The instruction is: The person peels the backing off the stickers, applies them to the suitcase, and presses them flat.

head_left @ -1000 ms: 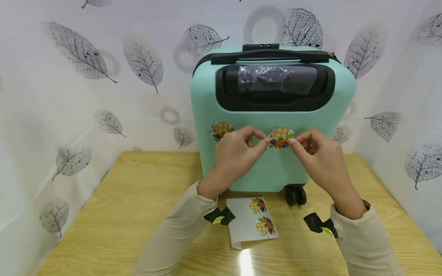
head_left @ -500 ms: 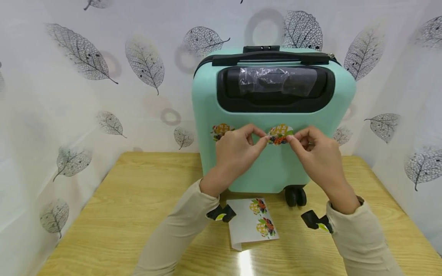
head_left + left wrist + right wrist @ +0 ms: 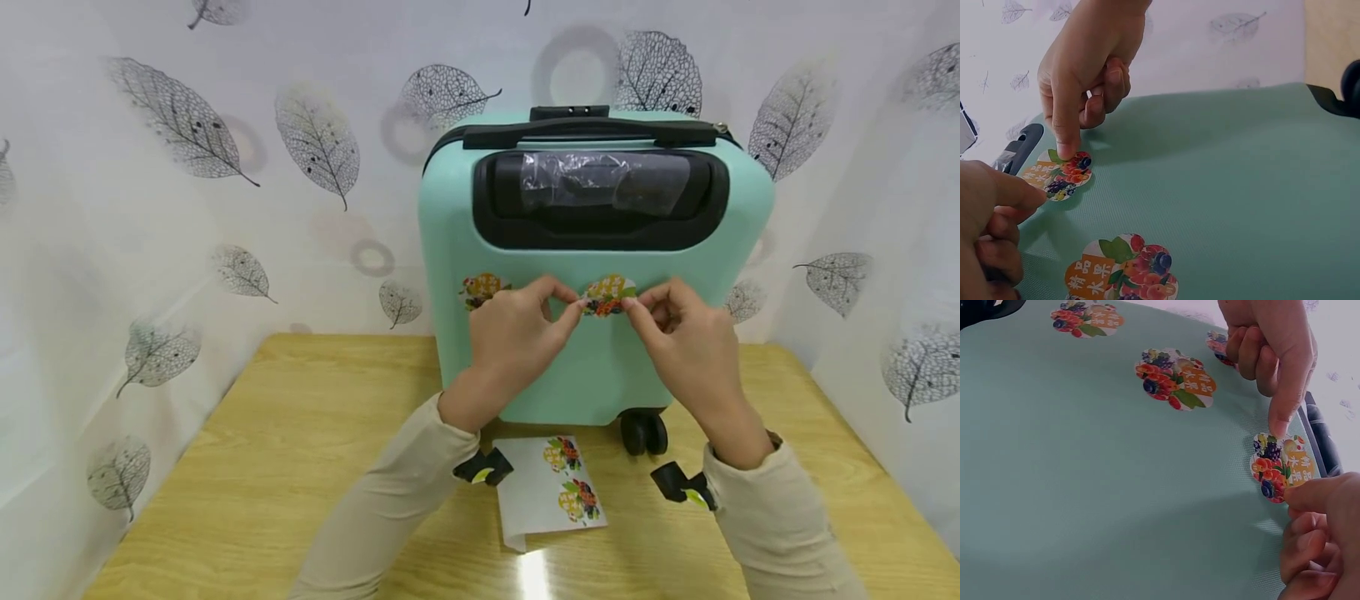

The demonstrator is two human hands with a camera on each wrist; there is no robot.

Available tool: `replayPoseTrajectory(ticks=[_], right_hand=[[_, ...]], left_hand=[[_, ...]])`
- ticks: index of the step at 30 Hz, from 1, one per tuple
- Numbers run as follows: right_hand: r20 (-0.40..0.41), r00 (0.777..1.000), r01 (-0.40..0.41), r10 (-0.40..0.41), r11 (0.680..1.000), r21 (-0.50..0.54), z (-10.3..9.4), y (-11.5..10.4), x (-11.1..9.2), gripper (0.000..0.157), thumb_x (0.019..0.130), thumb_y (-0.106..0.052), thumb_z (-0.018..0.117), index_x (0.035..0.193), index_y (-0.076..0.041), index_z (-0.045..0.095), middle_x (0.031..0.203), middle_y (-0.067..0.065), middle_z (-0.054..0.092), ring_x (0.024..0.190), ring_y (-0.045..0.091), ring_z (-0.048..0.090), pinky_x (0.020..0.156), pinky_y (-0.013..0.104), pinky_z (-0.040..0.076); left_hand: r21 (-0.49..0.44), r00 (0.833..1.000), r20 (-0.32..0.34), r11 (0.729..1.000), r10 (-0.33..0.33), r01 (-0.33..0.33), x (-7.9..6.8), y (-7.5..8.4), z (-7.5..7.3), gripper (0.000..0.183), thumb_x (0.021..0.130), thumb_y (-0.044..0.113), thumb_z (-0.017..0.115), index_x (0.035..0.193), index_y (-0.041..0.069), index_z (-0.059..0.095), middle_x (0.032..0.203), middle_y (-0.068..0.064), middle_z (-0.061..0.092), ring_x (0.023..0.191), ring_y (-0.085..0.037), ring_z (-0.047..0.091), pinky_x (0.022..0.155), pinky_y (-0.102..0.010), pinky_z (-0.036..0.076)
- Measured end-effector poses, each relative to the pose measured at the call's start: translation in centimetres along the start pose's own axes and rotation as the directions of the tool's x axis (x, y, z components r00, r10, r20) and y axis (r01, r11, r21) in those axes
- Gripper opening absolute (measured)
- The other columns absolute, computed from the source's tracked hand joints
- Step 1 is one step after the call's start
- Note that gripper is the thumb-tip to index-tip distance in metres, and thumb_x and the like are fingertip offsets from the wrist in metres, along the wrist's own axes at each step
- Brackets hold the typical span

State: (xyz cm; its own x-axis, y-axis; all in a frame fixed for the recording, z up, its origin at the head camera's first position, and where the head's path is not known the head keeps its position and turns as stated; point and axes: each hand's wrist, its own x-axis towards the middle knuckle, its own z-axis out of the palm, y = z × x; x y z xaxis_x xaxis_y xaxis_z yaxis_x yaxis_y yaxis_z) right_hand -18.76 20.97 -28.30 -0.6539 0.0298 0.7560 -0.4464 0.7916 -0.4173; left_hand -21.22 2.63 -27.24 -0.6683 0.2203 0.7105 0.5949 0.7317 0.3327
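Observation:
A mint-green suitcase stands upright at the back of the table. On its front, below the black handle recess, is a round fruit sticker with orange and berry print. My left hand pinches the sticker's left edge with thumb and index finger. Its right edge is between the thumb and index finger of my right hand. In the left wrist view the sticker lies close against the shell. Another fruit sticker is on the suitcase to the left, partly behind my left hand. More stickers show in the right wrist view.
A white sticker sheet with two fruit stickers lies on the wooden table before the suitcase, one corner bent. A black caster wheel sits at the suitcase's lower right. Leaf-printed cloth surrounds the table's back and sides.
Both hands have shifted the sticker slightly upward on the suitcase front, still holding its edges. My right forearm has come a little inward. The head view has tilted slightly.

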Motion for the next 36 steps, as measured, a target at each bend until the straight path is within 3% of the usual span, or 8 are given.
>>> replayPoseTrajectory(ticks=[7,13,19,24,29,36], right_hand=[[-0.037,0.998,0.040,-0.041,0.999,-0.028,0.4,0.3,-0.2,0.011,0.086,-0.010,0.072,0.081,-0.004,0.064,0.057,0.006,0.058,0.047,-0.004,0.038,0.044,0.014,0.029],[-0.065,0.993,0.089,-0.095,0.992,-0.088,0.7,0.4,-0.1,0.013,0.083,-0.009,0.075,0.081,-0.003,0.063,0.056,0.007,0.057,0.042,0.006,0.040,0.042,0.018,0.028],[-0.073,0.991,0.101,-0.116,0.979,-0.179,0.8,0.2,-0.1,0.017,0.083,-0.012,0.075,0.081,-0.003,0.062,0.054,0.008,0.056,0.038,0.013,0.039,0.039,0.024,0.026],[-0.055,0.992,0.099,-0.117,0.963,-0.252,0.4,0.0,-0.1,0.026,0.084,-0.018,0.076,0.077,-0.004,0.055,0.054,0.009,0.054,0.038,0.010,0.033,0.040,0.026,0.024],[-0.021,0.992,0.114,-0.121,0.974,-0.193,-0.1,0.2,-0.3,0.029,0.084,-0.022,0.075,0.078,-0.003,0.054,0.057,0.008,0.055,0.041,0.011,0.038,0.041,0.023,0.027],[0.117,0.990,0.083,-0.082,0.997,-0.002,-0.6,-0.3,0.2,0.015,0.090,-0.012,0.069,0.095,-0.001,0.060,0.069,0.008,0.064,0.053,0.007,0.051,0.052,0.011,0.036]], left_hand=[[0.065,0.998,-0.035,0.997,0.044,-0.041,-0.1,-0.1,0.4,0.014,0.089,0.035,0.069,0.089,0.021,0.073,0.041,0.004,0.042,0.034,-0.004,0.021,0.038,-0.016,0.011],[0.128,0.996,-0.056,0.990,0.074,-0.067,0.0,-0.1,0.4,0.011,0.089,0.033,0.069,0.088,0.022,0.072,0.040,0.005,0.044,0.034,-0.004,0.019,0.038,-0.017,0.010],[0.256,0.990,-0.081,0.963,0.113,-0.089,0.0,0.0,0.1,0.014,0.088,0.036,0.069,0.083,0.023,0.068,0.040,0.005,0.045,0.034,-0.005,0.021,0.038,-0.019,0.011],[0.278,0.989,-0.058,0.954,0.133,-0.112,-0.1,-0.1,-0.2,0.016,0.089,0.038,0.068,0.084,0.023,0.067,0.039,0.005,0.041,0.034,-0.006,0.020,0.039,-0.020,0.010],[0.232,0.988,-0.004,0.961,0.157,-0.151,-0.2,0.0,-0.5,0.013,0.091,0.035,0.066,0.088,0.023,0.068,0.040,0.006,0.041,0.033,-0.006,0.021,0.039,-0.019,0.010],[0.138,0.983,0.092,0.975,0.160,-0.172,0.4,0.6,-0.7,0.014,0.094,0.032,0.061,0.099,0.021,0.068,0.042,0.006,0.039,0.034,-0.006,0.023,0.037,-0.019,0.013]])
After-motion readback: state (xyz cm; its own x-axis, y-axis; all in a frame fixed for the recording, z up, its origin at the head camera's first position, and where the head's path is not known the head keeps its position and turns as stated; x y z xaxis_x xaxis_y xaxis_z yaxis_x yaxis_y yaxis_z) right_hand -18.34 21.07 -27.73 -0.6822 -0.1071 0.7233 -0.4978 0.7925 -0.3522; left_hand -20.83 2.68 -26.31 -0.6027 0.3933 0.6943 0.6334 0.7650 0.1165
